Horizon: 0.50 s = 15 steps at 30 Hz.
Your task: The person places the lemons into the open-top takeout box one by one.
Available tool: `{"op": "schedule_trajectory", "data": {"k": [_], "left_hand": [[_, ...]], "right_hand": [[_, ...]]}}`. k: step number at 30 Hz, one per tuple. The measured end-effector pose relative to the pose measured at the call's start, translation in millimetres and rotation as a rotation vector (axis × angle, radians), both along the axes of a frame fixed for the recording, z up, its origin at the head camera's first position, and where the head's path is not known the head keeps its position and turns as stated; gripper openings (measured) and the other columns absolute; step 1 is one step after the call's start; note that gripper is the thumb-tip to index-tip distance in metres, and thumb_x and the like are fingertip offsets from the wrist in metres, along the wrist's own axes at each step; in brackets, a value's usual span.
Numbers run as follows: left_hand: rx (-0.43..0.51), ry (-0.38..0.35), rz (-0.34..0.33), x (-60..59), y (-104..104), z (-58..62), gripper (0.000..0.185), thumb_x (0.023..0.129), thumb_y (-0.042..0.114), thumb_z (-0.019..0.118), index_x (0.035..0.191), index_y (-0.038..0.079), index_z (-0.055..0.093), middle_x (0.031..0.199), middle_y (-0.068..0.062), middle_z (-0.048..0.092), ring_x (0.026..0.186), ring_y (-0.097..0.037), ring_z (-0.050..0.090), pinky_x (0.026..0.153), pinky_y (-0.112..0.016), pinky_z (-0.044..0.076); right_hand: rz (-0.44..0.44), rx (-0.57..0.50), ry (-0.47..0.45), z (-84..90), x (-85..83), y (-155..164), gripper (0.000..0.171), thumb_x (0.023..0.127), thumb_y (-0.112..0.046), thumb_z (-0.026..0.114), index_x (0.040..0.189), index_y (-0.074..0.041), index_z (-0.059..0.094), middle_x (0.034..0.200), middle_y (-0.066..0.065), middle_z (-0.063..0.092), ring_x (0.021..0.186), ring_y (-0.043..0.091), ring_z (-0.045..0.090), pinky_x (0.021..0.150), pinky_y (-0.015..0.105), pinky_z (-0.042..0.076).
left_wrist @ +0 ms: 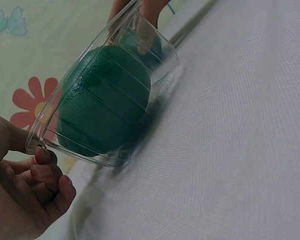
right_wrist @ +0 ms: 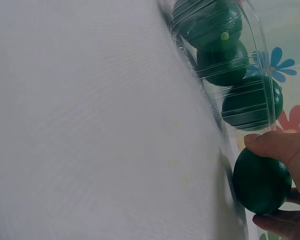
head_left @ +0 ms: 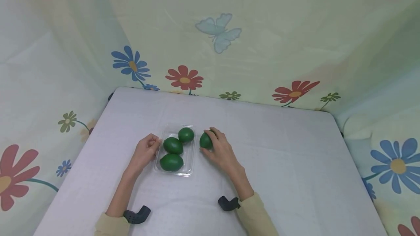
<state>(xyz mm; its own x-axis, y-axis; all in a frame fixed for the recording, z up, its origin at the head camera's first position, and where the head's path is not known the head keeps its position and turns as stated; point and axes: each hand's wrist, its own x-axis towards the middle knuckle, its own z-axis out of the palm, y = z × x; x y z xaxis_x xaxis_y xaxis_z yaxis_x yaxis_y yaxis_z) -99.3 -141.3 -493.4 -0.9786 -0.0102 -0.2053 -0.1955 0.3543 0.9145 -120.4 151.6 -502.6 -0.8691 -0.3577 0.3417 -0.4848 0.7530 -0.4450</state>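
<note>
Right hand (head_left: 220,148) grips a green fruit (head_left: 205,140) beside the clear tray (head_left: 189,170), whose edge the left hand (head_left: 146,151) pinches; a loose grip could let the round fruit roll off.

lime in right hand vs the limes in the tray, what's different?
The held lime sits on the table outside the clear tray, gripped by the right hand; the three tray limes lie inside, untouched. The left hand holds the tray's edge. All are dark green and similar in size.
</note>
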Motion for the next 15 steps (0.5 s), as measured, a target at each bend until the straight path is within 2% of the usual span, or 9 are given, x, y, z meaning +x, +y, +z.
{"op": "schedule_trajectory", "data": {"k": [15], "left_hand": [[-0.004,-0.003,0.0,1.9,-0.4,3.3,0.024,0.107,0.023,0.055,0.112,0.0,0.06,0.074,-0.001,0.056,0.063,-0.012,0.05,0.06,-0.022,0.047]], "right_hand": [[-0.01,-0.031,-0.014,8.8,8.6,2.6,0.066,0.084,-0.019,0.088,0.14,-0.008,0.056,0.144,0.023,0.052,0.126,0.041,0.058,0.092,0.053,0.058]]}}
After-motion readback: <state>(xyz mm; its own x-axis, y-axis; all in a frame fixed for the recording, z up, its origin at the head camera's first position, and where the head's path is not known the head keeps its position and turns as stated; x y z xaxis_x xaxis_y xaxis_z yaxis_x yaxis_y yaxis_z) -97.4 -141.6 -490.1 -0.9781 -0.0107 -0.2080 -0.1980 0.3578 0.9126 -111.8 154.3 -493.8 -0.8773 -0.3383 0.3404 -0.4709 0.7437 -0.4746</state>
